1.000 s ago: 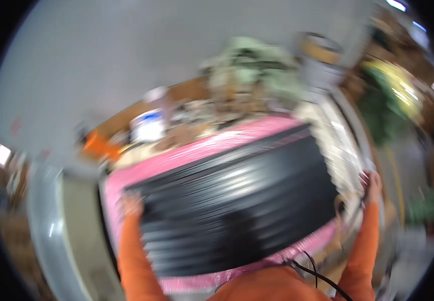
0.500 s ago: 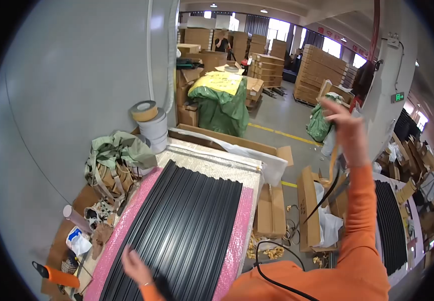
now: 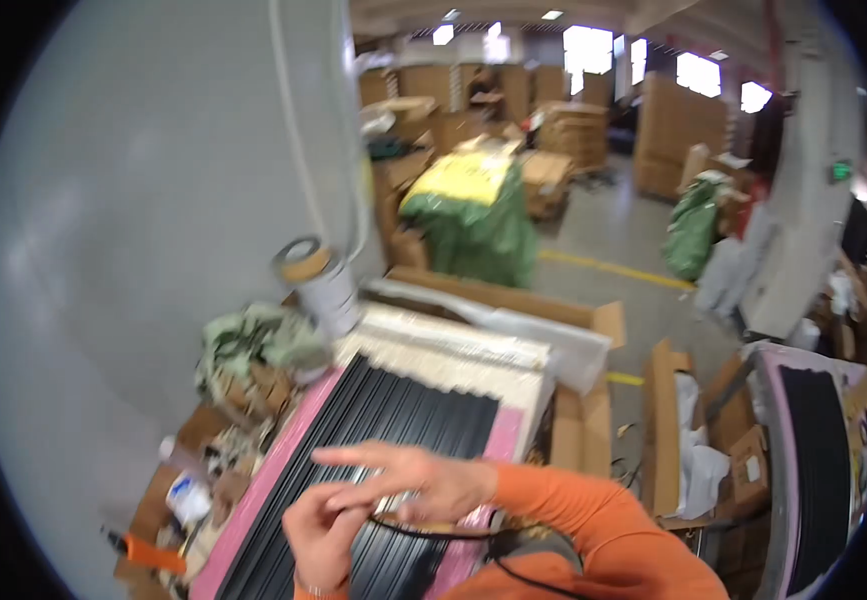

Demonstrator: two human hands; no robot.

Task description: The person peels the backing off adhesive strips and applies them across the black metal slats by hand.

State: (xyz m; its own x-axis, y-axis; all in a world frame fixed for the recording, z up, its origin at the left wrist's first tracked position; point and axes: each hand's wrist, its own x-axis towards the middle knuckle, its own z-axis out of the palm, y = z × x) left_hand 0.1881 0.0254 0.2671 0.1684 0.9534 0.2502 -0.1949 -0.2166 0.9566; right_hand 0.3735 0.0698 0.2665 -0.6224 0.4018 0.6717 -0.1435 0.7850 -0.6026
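My left hand (image 3: 323, 535) is closed, its fingertips pressed together over the black ribbed strips (image 3: 393, 400). My right hand (image 3: 423, 480) reaches across from the right and meets those fingertips. Its index finger is stretched out and the other fingers are partly bent. A black cord (image 3: 418, 533) runs from between the hands toward the orange sleeve, with a narrow tan strip beside it. What the left fingertips pinch is hidden. The black strips lie side by side on pink bubble wrap (image 3: 503, 440).
A tape roll (image 3: 303, 258) tops a white cylinder by the wall. Left are a green cloth bag (image 3: 263, 340) and an orange-handled tool (image 3: 153, 552). Open cardboard boxes (image 3: 665, 450) and a second stack of black strips (image 3: 815, 450) stand right. A person (image 3: 483, 88) is far back.
My right hand has come down from its raised position and swung left to meet my left hand. The cord and tan strip moved with it. The view has shifted and is blurred.
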